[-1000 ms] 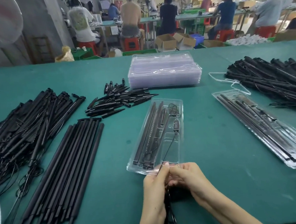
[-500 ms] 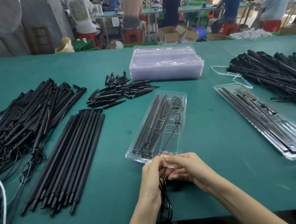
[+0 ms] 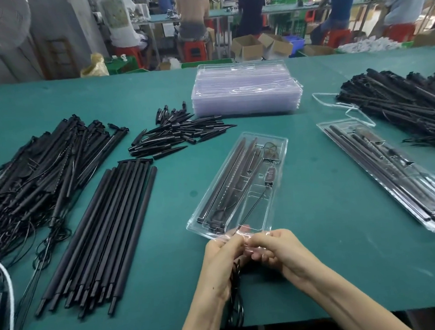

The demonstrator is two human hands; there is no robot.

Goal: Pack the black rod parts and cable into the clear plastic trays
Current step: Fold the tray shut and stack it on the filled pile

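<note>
Both hands meet at the near end of the clear tray. The left hand has its fingers curled round a black cable, whose coiled slack hangs below the palm. The right hand pinches the same cable, fingertips touching the left's. Inside the tray, black rods lie lengthwise along its left side; the cable runs up its right side to a small inline controller. Where exactly the fingertips grip is blurred behind the tray's glossy lip.
</note>
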